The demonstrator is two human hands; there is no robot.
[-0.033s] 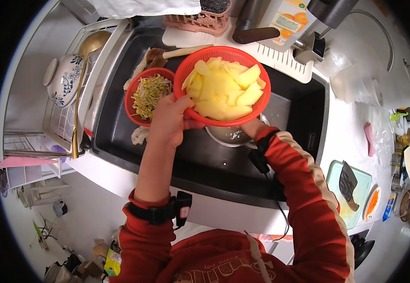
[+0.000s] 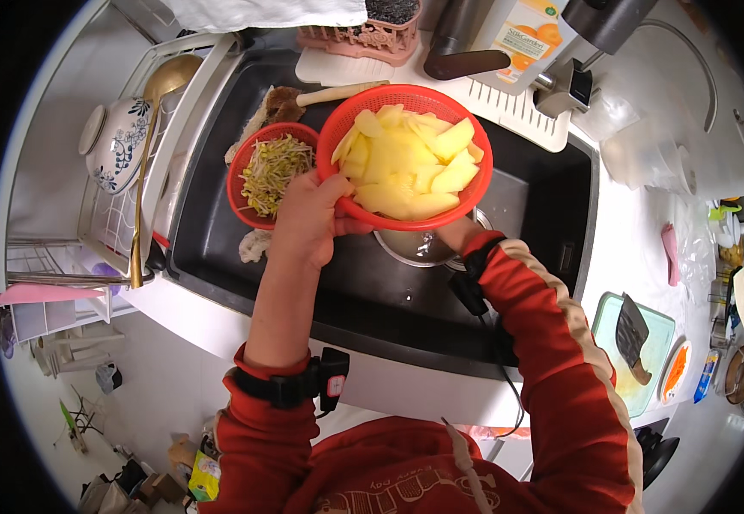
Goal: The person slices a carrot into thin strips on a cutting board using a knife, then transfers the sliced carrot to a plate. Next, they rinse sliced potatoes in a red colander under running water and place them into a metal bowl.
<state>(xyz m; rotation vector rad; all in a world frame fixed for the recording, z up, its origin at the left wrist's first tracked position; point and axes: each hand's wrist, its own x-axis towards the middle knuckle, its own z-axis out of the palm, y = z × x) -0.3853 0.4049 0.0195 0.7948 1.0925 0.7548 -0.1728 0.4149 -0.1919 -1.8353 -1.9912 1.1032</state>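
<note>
My left hand (image 2: 307,218) grips the near-left rim of a red plastic colander (image 2: 481,176), thumb over the edge. Pale yellow potato slices (image 2: 406,163) fill it. It is held over a black sink (image 2: 363,300). Under the colander's near-right side is my right hand (image 2: 457,233), its fingers hidden beneath it, so I cannot tell their grip. Below, a round metal bowl (image 2: 415,248) shows partly, the rest covered by the colander. Left of the colander, a smaller red basket (image 2: 234,184) of bean sprouts (image 2: 273,176) sits in the sink, close to my left hand.
A wooden-handled brush (image 2: 337,94) lies along the sink's back-left. The black faucet (image 2: 466,62) and a large bottle (image 2: 522,47) stand behind. At right, a cleaver (image 2: 631,334) rests on a pale green cutting board (image 2: 653,377). A dish rack (image 2: 115,227) with a patterned bowl is left.
White glints inside the metal bowl have faded. Both hands and the colander are practically where they were.
</note>
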